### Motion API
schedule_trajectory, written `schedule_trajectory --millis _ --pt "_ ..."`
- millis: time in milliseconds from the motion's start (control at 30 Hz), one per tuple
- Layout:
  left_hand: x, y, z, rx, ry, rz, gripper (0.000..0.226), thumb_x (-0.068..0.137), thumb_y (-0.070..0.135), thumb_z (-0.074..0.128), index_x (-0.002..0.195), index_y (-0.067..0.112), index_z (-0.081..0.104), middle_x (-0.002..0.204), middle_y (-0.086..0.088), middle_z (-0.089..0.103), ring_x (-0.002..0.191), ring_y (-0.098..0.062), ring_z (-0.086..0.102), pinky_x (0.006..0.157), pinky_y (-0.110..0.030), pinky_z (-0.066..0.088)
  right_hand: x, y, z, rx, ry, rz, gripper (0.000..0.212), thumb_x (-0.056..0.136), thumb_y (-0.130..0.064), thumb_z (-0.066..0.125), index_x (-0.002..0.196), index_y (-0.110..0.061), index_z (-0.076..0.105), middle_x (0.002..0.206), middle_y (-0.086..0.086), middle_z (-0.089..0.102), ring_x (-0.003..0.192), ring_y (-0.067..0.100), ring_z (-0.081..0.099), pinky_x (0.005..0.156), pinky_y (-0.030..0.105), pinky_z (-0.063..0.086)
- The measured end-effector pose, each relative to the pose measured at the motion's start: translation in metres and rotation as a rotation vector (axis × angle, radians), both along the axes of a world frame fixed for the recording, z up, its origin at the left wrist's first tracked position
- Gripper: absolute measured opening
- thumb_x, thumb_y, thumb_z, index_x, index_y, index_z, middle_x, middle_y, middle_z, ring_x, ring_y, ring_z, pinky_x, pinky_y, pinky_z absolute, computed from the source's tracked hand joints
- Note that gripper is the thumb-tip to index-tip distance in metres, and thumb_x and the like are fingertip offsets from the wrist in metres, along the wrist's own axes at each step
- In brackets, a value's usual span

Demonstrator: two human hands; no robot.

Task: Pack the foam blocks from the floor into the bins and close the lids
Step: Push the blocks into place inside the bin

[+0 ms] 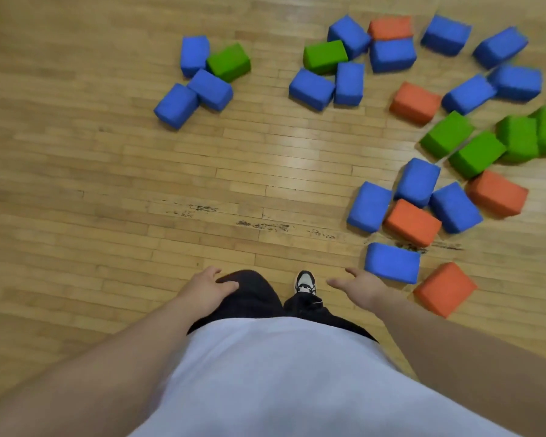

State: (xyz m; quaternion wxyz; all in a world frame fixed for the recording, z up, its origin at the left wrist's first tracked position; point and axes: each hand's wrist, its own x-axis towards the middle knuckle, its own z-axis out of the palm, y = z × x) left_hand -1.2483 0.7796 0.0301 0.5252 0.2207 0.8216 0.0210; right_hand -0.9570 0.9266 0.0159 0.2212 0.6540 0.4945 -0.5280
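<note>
Nearest, the left hand (207, 290) and right hand (360, 288) are empty, fingers loosely spread. Just right lies a blue rectangular foam block (391, 262) on the wooden plank floor (108, 184). Gathering seems the step in hand, and it calls for stooping to grip this block. Farther off lie scattered foam blocks (311, 89); no bins show.

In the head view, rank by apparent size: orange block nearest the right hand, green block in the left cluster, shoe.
Orange block: largest, though nearer the camera.
Green block.
Shoe: smallest.

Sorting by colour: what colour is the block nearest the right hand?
The block is blue; head view.
</note>
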Motion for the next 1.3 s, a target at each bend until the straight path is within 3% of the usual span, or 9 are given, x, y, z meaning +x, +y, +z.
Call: schedule_trajectory --millis 200,333,433,500,667,867,1000,1167,1300 --pt "-0.067 0.053 -0.005 -0.054 0.035 0.250 0.073 0.089 0.057 0.065 0.150 0.024 0.044 0.142 -0.008 0.053 0.121 -0.027 0.055 0.097 -0.036 0.044 -0.114 0.137 -0.001 0.067 0.121 0.130 0.083 0.087 -0.063 0.066 0.155 -0.027 0.035 0.136 0.010 0.060 0.127 0.028 0.052 0.103 0.038 0.043" --pt "-0.118 0.114 -0.024 -0.090 -0.014 0.340 0.069 0.094 0.049 0.061 0.151 0.016 0.041 0.113 -0.005 0.063 0.094 -0.020 0.057 0.079 -0.032 0.045 -0.184 0.215 -0.015 0.060 0.137 0.167 0.081 0.089 -0.057 0.066 0.156 -0.028 0.032 0.143 0.008 0.054 0.115 0.025 0.051 0.091 0.033 0.039" --pt "-0.170 0.175 -0.034 -0.117 -0.010 0.359 0.068 0.095 0.049 0.062 0.152 0.017 0.042 0.147 -0.010 0.052 0.127 -0.029 0.051 0.097 -0.036 0.041 -0.229 0.271 -0.022 0.037 0.107 0.173 0.082 0.088 -0.058 0.066 0.156 -0.029 0.032 0.147 0.007 0.051 0.126 0.028 0.050 0.093 0.033 0.038" --pt "-0.204 0.218 -0.034 -0.130 -0.019 0.352 0.069 0.093 0.051 0.064 0.151 0.017 0.043 0.148 -0.011 0.051 0.129 -0.030 0.051 0.095 -0.034 0.041 -0.252 0.310 -0.021 0.024 0.081 0.174 0.082 0.088 -0.058 0.066 0.157 -0.027 0.033 0.150 0.007 0.049 0.134 0.029 0.047 0.100 0.035 0.038" --pt "-0.264 0.350 -0.013 -0.033 -0.035 0.179 0.069 0.094 0.050 0.064 0.150 0.018 0.040 0.109 0.003 0.061 0.087 -0.014 0.056 0.074 -0.026 0.044 -0.299 0.409 -0.011 0.030 0.015 0.143 0.085 0.083 -0.059 0.069 0.155 -0.026 0.037 0.148 0.007 0.052 0.134 0.030 0.048 0.109 0.039 0.038" --pt "-0.307 0.518 -0.013 0.101 -0.045 0.093 0.077 0.090 0.057 0.065 0.154 0.027 0.035 0.156 -0.006 0.041 0.129 -0.025 0.052 0.096 -0.035 0.045 -0.341 0.528 -0.014 0.044 0.003 0.117 0.084 0.086 -0.051 0.071 0.156 -0.021 0.037 0.153 0.008 0.047 0.138 0.031 0.045 0.103 0.036 0.037" --pt "-0.337 0.603 -0.020 0.146 -0.037 0.065 0.078 0.089 0.058 0.066 0.155 0.030 0.035 0.158 -0.001 0.038 0.130 -0.020 0.050 0.094 -0.031 0.043 -0.380 0.616 -0.027 0.014 -0.019 0.161 0.084 0.085 -0.052 0.072 0.155 -0.021 0.038 0.152 0.008 0.048 0.135 0.031 0.048 0.106 0.038 0.038" --pt "-0.387 0.644 -0.021 0.086 -0.001 0.299 0.078 0.087 0.055 0.069 0.153 0.026 0.039 0.157 -0.005 0.039 0.135 -0.023 0.047 0.108 -0.036 0.041 -0.461 0.714 -0.027 -0.004 -0.024 0.385 0.084 0.087 -0.053 0.070 0.156 -0.021 0.035 0.153 0.007 0.046 0.137 0.029 0.046 0.110 0.036 0.037" --pt "-0.420 0.632 -0.016 0.009 0.022 0.525 0.074 0.091 0.050 0.068 0.154 0.023 0.039 0.154 -0.007 0.042 0.134 -0.026 0.048 0.102 -0.032 0.040 -0.549 0.765 -0.022 0.020 0.049 0.573 0.084 0.089 -0.056 0.066 0.158 -0.023 0.030 0.150 0.004 0.049 0.134 0.026 0.047 0.107 0.035 0.040"
